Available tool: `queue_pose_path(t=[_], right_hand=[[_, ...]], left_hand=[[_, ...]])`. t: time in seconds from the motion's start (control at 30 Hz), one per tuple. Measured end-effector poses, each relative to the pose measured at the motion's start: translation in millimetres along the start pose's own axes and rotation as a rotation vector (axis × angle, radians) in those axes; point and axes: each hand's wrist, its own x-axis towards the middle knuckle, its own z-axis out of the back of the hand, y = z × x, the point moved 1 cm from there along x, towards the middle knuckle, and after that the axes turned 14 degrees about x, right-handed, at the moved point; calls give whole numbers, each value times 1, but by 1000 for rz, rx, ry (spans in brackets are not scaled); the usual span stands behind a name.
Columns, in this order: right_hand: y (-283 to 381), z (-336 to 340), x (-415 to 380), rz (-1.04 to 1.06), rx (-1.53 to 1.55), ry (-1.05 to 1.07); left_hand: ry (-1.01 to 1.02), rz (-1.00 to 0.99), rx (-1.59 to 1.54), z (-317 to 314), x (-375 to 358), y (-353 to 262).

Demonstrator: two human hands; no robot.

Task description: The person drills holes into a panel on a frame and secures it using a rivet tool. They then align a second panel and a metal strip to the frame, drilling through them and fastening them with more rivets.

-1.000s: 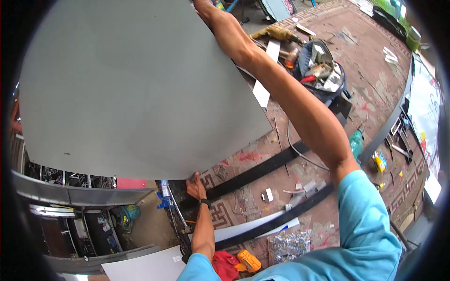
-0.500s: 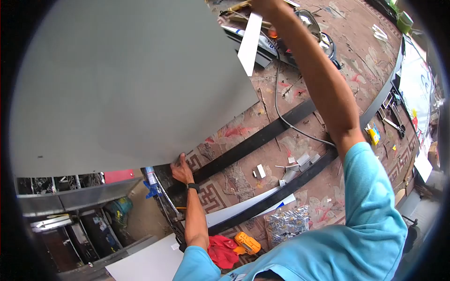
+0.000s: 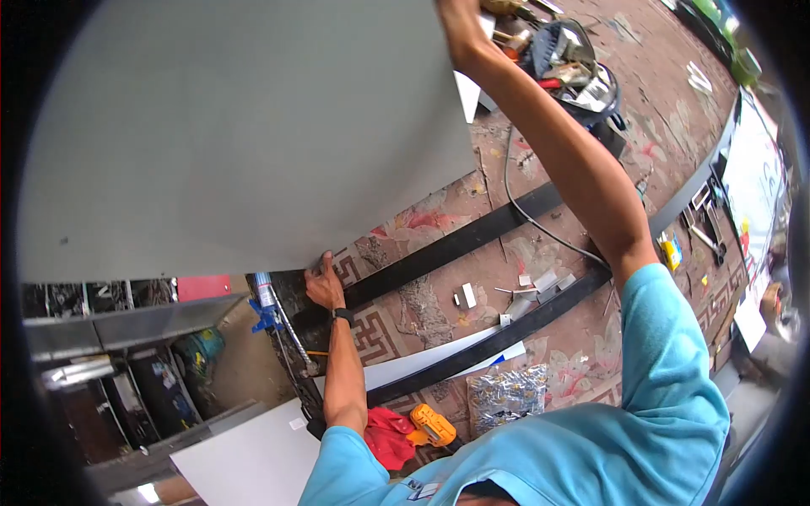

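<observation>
A large, smooth, matte grey sheet (image 3: 236, 126) with a curved lower edge fills the upper left. The left hand (image 3: 323, 282) grips its bottom edge, arm straight; the right hand (image 3: 460, 29) reaches high, seemingly clasping the far edge. Below lie black bars (image 3: 472, 240) on patterned floor (image 3: 591, 169), a tool bag (image 3: 578, 72) and an orange drill (image 3: 432, 424).

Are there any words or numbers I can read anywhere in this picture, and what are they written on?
None can be read.
White banner at the right edge: printed marks, too blurred to read.
Small badge on the light blue shirt: too small to read.
Large grey sheet held by the left hand and right hand: blank.
</observation>
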Motion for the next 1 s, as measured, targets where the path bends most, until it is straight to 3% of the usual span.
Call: queue_pose_path(t=[0.03,0.07,0.1,0.17,0.2,0.23,0.27,0.37,0.4,0.47,0.53,0.6,0.67,0.7,0.73,0.8,0.87,0.93,0.97,1.0], right_hand=[[-22,22,-2,78,-19,-26],[-105,87,9,393,-946,-201],[-83,89,-41,641,-1053,-182],[-31,26,-132,196,-406,-393],[-56,29,-165,176,-308,-417],[-78,36,-196,-45,-528,-398],[-105,46,-224,-59,-811,-223],[-147,71,-262,-323,-688,-369],[-163,85,-263,-237,-695,-422],[-146,64,-258,-311,-918,-361],[-142,58,-259,-311,-901,-320],[-150,62,-256,-300,-878,-279],[-156,70,-257,-96,-1207,-280],[-158,68,-258,-35,-1245,-264],[-157,67,-258,-27,-1260,-234],[-158,68,-256,-72,-1235,-193],[-156,55,-256,-94,-1247,-171],[-160,58,-257,-167,-1037,-211],[-160,68,-255,-119,-1384,-117],[-159,79,-257,-124,-1406,-115]], left_hand=[[-1,-36,-86,-2,0,-1],[-15,-55,-158,-2,0,3],[25,-23,-63,5,-2,2],[69,47,-31,17,-1,-9],[76,68,-89,16,-2,-8],[60,71,-51,8,1,-3],[53,62,-13,1,1,5],[-35,124,-39,-1,0,9],[8,129,-84,2,-1,8],[46,162,-152,6,0,6],[-2,238,-339,7,-3,8],[7,238,-323,2,-3,13],[24,225,-200,9,-5,9],[-190,143,-219,-1,-3,14],[-187,173,-232,-1,-4,16],[33,164,-193,3,0,19],[-3,164,-242,-2,3,24],[-106,142,-228,-7,4,24],[-9,190,-310,-1,2,22],[11,196,-319,5,-3,22]])
